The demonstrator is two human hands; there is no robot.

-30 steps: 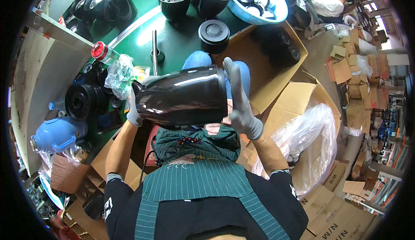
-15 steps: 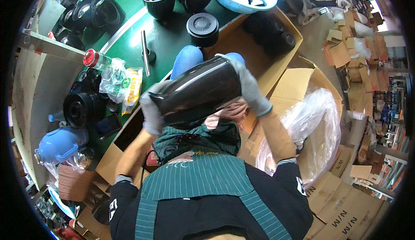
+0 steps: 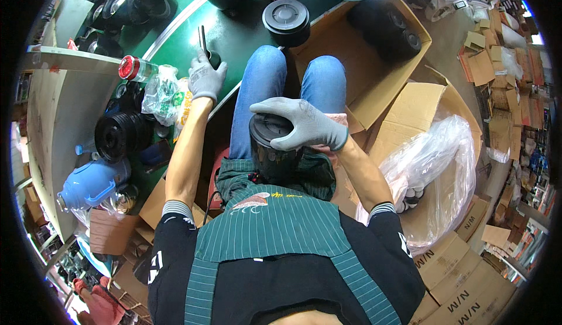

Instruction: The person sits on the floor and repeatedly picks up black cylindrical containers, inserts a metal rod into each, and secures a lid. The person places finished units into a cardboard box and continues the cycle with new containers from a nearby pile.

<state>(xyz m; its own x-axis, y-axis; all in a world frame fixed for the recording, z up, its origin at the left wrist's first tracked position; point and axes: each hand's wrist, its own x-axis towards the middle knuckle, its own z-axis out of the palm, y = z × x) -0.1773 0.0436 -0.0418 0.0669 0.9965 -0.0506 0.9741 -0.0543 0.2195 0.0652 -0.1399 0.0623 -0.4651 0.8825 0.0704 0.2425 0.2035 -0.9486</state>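
Near the frame's centre, the right hand (image 3: 304, 125) bends widely parted thumb and fingers around the black canister's (image 3: 267, 151) rim. Upper left, the left hand's (image 3: 206, 80) fingers meet a metal rod (image 3: 202, 37); their grip is unclear.

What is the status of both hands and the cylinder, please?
Left hand at the rod, hold unclear. Right hand has its grip on the cylinder, flat end up. Bag left of the left hand, blocking neither.
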